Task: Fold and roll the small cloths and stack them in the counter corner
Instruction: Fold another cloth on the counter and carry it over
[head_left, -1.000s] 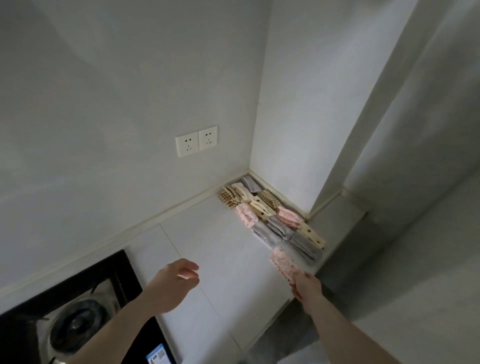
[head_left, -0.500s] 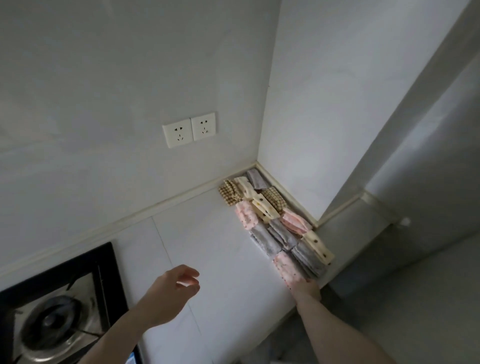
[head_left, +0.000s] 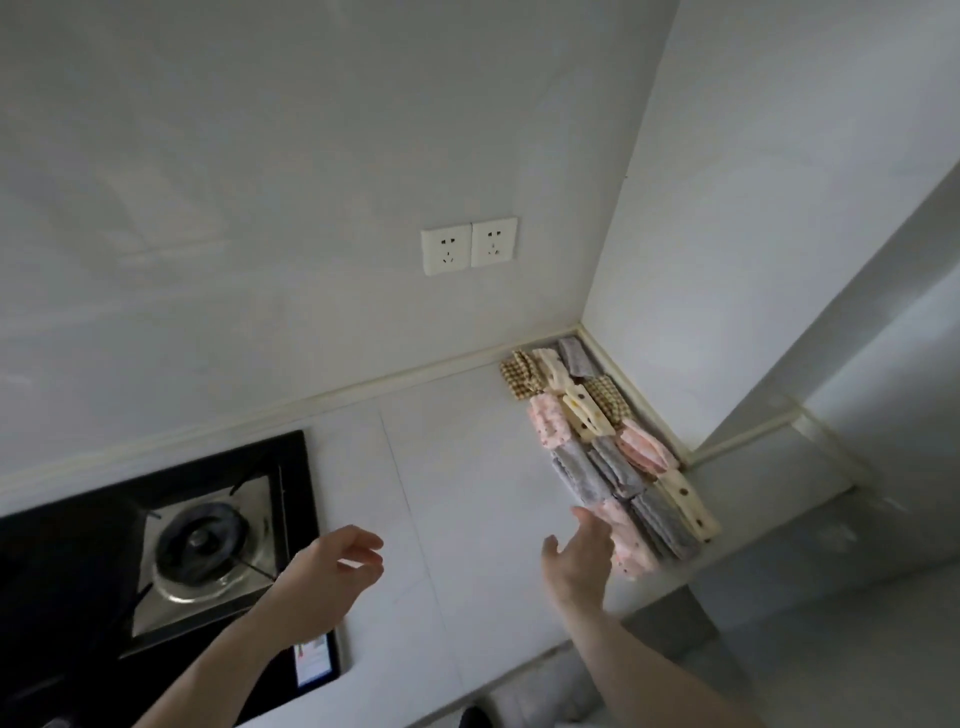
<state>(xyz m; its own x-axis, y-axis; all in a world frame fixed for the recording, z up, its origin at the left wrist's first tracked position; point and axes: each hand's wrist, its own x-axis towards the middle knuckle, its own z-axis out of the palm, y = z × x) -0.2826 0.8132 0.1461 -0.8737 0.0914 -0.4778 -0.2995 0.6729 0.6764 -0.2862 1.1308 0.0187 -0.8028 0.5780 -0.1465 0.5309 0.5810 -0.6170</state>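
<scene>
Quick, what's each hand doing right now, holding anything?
Left hand: open, loosely curled, empty, above the counter.
Right hand: open, empty, beside the pink rolled cloth.

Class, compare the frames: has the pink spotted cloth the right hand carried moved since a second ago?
Yes. The pink spotted cloth has gone from the right hand onto the counter, at the near end of the cloth rows running from the wall corner; the hand is now open beside it.

View: one head-worn camera only
Position: above the worktop (head_left: 467, 467), near its front edge
Facing: forward and down toward the wall sockets (head_left: 468, 245)
Distance: worktop within arm's reach; sockets farther off
Shared views: none
</scene>
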